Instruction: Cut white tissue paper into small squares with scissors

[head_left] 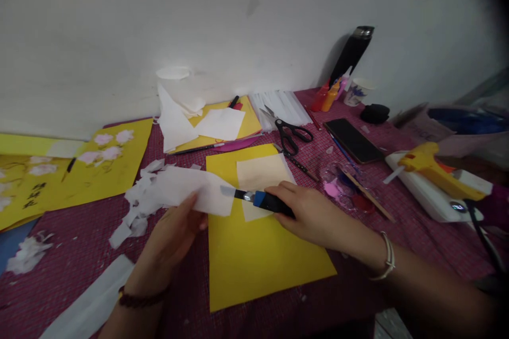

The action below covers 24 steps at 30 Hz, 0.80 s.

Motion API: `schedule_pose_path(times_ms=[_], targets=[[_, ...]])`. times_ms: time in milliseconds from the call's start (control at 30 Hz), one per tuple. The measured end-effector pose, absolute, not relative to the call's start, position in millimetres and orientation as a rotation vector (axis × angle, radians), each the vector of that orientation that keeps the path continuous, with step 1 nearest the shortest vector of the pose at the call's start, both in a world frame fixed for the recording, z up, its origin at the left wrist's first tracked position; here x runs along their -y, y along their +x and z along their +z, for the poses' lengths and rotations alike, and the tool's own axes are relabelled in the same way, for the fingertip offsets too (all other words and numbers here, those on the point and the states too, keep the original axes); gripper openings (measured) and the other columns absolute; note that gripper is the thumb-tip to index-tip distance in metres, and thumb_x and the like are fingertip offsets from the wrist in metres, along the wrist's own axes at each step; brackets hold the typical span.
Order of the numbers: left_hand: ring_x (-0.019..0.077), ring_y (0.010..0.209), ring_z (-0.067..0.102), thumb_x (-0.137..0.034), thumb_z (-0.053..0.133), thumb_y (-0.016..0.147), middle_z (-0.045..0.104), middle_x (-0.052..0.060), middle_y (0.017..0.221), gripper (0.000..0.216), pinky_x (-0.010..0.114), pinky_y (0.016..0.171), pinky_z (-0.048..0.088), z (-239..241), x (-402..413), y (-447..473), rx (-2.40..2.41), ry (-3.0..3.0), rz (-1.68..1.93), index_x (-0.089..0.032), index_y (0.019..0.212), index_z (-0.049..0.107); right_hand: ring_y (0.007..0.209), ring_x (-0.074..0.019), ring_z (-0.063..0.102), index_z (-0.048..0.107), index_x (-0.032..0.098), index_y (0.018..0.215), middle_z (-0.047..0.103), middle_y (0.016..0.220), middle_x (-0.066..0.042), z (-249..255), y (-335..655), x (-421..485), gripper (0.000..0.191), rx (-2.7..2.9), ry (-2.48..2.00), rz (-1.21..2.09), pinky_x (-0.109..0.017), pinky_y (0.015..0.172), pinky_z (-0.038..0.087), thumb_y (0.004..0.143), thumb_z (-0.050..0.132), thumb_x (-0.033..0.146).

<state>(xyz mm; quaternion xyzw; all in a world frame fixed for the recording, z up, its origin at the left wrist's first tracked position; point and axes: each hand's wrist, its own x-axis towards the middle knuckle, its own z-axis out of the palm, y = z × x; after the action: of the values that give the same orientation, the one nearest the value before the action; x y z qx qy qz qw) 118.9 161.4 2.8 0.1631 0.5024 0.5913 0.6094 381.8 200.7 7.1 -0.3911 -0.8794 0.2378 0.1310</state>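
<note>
My left hand (177,230) pinches the lower edge of a strip of white paper (207,193), thumb on top. In my right hand (304,209) is a utility knife (271,203) with a blue and black handle. Its blade points left and lies over the right end of the strip; whether it touches the paper I cannot tell. Beneath both lies a yellow sheet (270,265) with a cream piece of paper (264,175) on it. Torn or cut white paper scraps (137,206) are heaped left of the strip.
Black-handled scissors (288,130) lie behind the yellow sheet. On the right are a phone (353,140), a paint palette (344,190) and a yellow glue gun (437,169). A black flask (352,55) stands at the wall. Yellow sheets with pink flowers (109,153) lie left.
</note>
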Motion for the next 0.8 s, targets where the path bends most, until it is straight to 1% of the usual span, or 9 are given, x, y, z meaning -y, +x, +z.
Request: schedule_pose_path(times_ms=[67,133,200,300,433,533,633,700,800], targets=[[0.0137,0.064,0.066,-0.012,0.061,0.085,0.074,0.003,0.089,0.015,0.019,0.043,0.051,5,-159,120,-1.173,0.317,1.304,-0.018,0.095,0.070,0.098,-0.0222,0.064,0.056,0.022,0.125,0.065,0.108,-0.007,7,381,-200,0.043,2.561,-1.125,0.677,-0.033,0.088,0.050,0.083,0.055,0.013],[0.0157,0.074,0.070,-0.008,0.056,0.087,0.074,0.004,0.098,0.022,0.020,0.050,0.057,7,-158,121,-1.175,0.201,1.296,-0.020,0.101,0.069,0.096,-0.0221,0.065,0.056,0.022,0.125,0.065,0.106,-0.007,7,380,-199,0.042,2.569,-1.117,0.673,-0.033,0.086,0.051,0.083,0.055,0.013],[0.0153,0.072,0.071,-0.007,0.049,0.089,0.075,0.005,0.095,0.027,0.019,0.052,0.058,9,-159,121,-1.164,0.112,1.291,-0.019,0.104,0.067,0.095,-0.0220,0.065,0.056,0.022,0.125,0.065,0.105,-0.006,7,379,-199,0.042,2.570,-1.106,0.669,-0.034,0.084,0.051,0.083,0.055,0.013],[0.0150,0.064,0.070,-0.007,0.043,0.091,0.074,0.007,0.085,0.031,0.018,0.047,0.057,12,-161,121,-1.137,0.046,1.265,-0.017,0.112,0.064,0.095,-0.0219,0.065,0.056,0.023,0.125,0.065,0.105,-0.006,6,380,-199,0.043,2.544,-1.089,0.661,-0.034,0.084,0.051,0.083,0.055,0.012],[0.0157,0.063,0.071,-0.007,0.037,0.092,0.074,0.008,0.084,0.037,0.017,0.044,0.056,20,-161,121,-1.101,-0.031,1.289,-0.014,0.121,0.059,0.097,-0.0222,0.065,0.056,0.024,0.126,0.066,0.109,-0.007,4,384,-201,0.046,2.494,-1.104,0.637,-0.034,0.086,0.051,0.082,0.056,0.012],[0.0153,0.062,0.071,-0.005,0.034,0.092,0.074,0.009,0.082,0.037,0.017,0.047,0.057,23,-162,122,-1.113,-0.065,1.338,-0.010,0.121,0.058,0.096,-0.0227,0.066,0.056,0.024,0.126,0.065,0.111,-0.007,3,387,-202,0.045,2.484,-1.139,0.602,-0.034,0.085,0.052,0.082,0.057,0.013],[0.0134,0.058,0.069,-0.003,0.034,0.092,0.072,0.008,0.078,0.036,0.018,0.055,0.060,23,-165,124,-1.157,-0.141,1.389,-0.008,0.118,0.057,0.096,-0.0231,0.066,0.055,0.023,0.126,0.065,0.112,-0.008,4,387,-201,0.043,2.503,-1.143,0.601,-0.036,0.086,0.052,0.083,0.055,0.014],[0.0131,0.060,0.069,-0.002,0.035,0.091,0.072,0.008,0.080,0.035,0.020,0.059,0.061,22,-166,125,-1.165,-0.170,1.408,-0.008,0.117,0.057,0.097,-0.0230,0.065,0.055,0.023,0.126,0.065,0.113,-0.008,5,386,-199,0.043,2.514,-1.126,0.610,-0.036,0.087,0.052,0.084,0.055,0.014],[0.0153,0.066,0.071,-0.001,0.036,0.089,0.073,0.009,0.085,0.033,0.024,0.065,0.063,21,-166,126,-1.151,-0.167,1.416,-0.009,0.113,0.057,0.099,-0.0225,0.065,0.054,0.023,0.127,0.065,0.112,-0.008,6,385,-198,0.043,2.521,-1.106,0.619,-0.035,0.088,0.052,0.085,0.054,0.014]])
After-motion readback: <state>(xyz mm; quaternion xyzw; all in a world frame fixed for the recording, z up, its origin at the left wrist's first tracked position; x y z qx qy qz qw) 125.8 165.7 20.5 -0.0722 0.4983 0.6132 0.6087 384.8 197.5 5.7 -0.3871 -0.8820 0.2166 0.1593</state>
